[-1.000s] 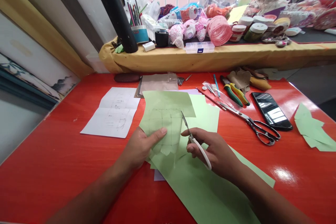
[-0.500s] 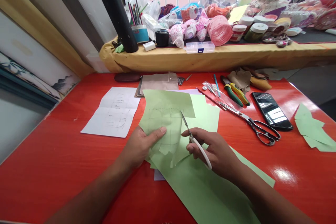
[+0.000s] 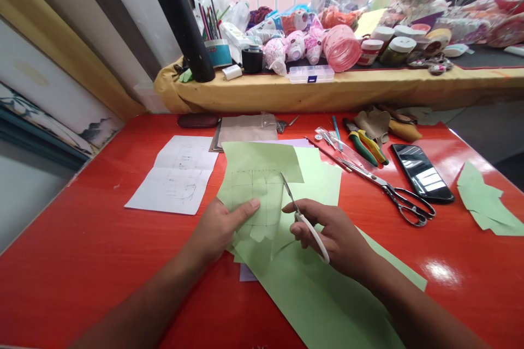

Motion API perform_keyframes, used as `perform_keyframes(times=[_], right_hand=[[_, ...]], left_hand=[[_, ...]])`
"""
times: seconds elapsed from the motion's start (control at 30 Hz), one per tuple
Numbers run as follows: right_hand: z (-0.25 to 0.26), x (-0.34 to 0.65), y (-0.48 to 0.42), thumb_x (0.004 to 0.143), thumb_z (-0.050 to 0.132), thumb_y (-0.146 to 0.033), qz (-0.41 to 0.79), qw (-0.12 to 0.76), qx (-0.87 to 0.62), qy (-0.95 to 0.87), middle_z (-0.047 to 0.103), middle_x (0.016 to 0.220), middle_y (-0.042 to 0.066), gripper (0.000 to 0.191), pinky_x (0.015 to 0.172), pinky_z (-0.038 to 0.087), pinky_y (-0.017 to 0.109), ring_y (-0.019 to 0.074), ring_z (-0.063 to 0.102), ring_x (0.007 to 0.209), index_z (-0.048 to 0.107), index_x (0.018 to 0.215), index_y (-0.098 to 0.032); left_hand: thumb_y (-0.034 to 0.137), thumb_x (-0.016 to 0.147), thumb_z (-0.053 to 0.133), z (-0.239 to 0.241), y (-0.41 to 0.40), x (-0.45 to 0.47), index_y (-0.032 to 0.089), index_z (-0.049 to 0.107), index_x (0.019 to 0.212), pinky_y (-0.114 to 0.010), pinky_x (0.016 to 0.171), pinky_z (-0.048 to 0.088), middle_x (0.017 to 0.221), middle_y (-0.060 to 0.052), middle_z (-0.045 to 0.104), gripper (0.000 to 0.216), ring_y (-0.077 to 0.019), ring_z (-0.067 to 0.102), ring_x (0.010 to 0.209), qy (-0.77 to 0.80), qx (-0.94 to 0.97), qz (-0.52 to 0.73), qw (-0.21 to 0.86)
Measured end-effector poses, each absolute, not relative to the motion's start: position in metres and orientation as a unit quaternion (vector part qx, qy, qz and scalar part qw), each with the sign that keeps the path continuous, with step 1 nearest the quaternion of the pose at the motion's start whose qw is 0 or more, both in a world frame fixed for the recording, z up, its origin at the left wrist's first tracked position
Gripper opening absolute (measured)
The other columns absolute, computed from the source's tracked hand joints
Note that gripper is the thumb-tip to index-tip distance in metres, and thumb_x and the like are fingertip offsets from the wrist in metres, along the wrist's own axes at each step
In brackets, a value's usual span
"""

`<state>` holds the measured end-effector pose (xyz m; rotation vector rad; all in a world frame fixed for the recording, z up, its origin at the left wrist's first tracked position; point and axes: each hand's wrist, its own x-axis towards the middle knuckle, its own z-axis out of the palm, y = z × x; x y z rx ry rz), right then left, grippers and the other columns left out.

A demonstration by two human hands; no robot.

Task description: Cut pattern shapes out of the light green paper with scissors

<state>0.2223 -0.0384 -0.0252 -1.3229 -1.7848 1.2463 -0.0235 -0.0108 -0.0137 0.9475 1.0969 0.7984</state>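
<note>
My left hand (image 3: 221, 226) pinches the lower edge of a light green paper piece (image 3: 256, 177) with pencil lines drawn on it, thumb on top. My right hand (image 3: 335, 237) is closed round small white-handled scissors (image 3: 305, 218), whose blades point up along the right edge of that piece. A larger green sheet (image 3: 323, 294) lies under both hands on the red table (image 3: 82, 240).
A white folded sheet with sketches (image 3: 178, 174) lies to the left. Large metal scissors (image 3: 393, 191), green-yellow pliers (image 3: 366, 147), a black phone (image 3: 421, 172) and green scraps (image 3: 483, 202) lie to the right. A yellow-draped shelf (image 3: 347, 90) crowded with craft supplies and a black flask (image 3: 184, 24) stands behind.
The scissor blades have crept slightly up along the cut; both hands otherwise stay in place.
</note>
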Motion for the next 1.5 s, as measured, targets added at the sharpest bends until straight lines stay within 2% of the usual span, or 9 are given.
perform_keyframes(times=[0.5,0.87,1.1,1.2,1.4,1.5], right_hand=[[-0.0255,0.2216,-0.0380,0.101,0.062,-0.068,0.467,0.290,-0.503,-0.667,0.067,0.069,0.001,0.053,0.055,0.047,0.027,0.0179,0.063,0.059,0.073,0.116,-0.019],[-0.0245,0.2217,-0.0378,0.101,0.064,-0.065,0.469,0.291,-0.505,-0.664,0.065,0.068,0.000,0.048,0.055,0.047,0.028,0.0174,0.062,0.058,0.073,0.114,-0.019],[-0.0239,0.2217,-0.0379,0.101,0.064,-0.065,0.469,0.289,-0.503,-0.665,0.065,0.068,0.000,0.050,0.056,0.046,0.028,0.0169,0.061,0.058,0.074,0.115,-0.018],[-0.0229,0.2214,-0.0380,0.101,0.063,-0.065,0.470,0.288,-0.503,-0.666,0.065,0.068,0.000,0.050,0.056,0.046,0.028,0.0170,0.061,0.058,0.073,0.116,-0.019],[-0.0222,0.2209,-0.0394,0.102,0.062,-0.065,0.464,0.291,-0.501,-0.670,0.066,0.068,0.000,0.049,0.055,0.046,0.028,0.0171,0.061,0.059,0.073,0.115,-0.019],[-0.0223,0.2212,-0.0396,0.102,0.061,-0.067,0.463,0.290,-0.502,-0.671,0.067,0.069,0.001,0.052,0.055,0.046,0.028,0.0176,0.062,0.059,0.073,0.115,-0.018]], left_hand=[[0.052,0.089,0.084,-0.0138,-0.0105,-0.0230,0.016,0.084,0.118,-0.045,0.077,0.069,0.112,-0.016,0.086,0.047,-0.0387,0.082,0.103,0.474,0.430,0.360,0.679],[0.055,0.089,0.083,-0.0149,-0.0095,-0.0252,0.015,0.086,0.100,-0.044,0.067,0.068,0.092,-0.015,0.086,0.042,-0.0368,0.083,0.085,0.493,0.428,0.336,0.678],[0.049,0.090,0.085,-0.0126,-0.0082,-0.0245,0.016,0.082,0.122,-0.042,0.076,0.069,0.112,-0.015,0.086,0.046,-0.0361,0.082,0.100,0.471,0.421,0.374,0.678],[0.051,0.091,0.084,-0.0117,-0.0083,-0.0248,0.016,0.082,0.122,-0.041,0.075,0.069,0.113,-0.015,0.086,0.047,-0.0360,0.083,0.100,0.483,0.422,0.374,0.671],[0.057,0.089,0.082,-0.0112,-0.0093,-0.0249,0.015,0.085,0.110,-0.045,0.075,0.069,0.104,-0.016,0.087,0.047,-0.0392,0.083,0.099,0.498,0.435,0.347,0.665],[0.056,0.089,0.083,-0.0092,-0.0095,-0.0242,0.016,0.084,0.113,-0.045,0.078,0.070,0.108,-0.016,0.086,0.047,-0.0379,0.082,0.100,0.495,0.440,0.348,0.664]])
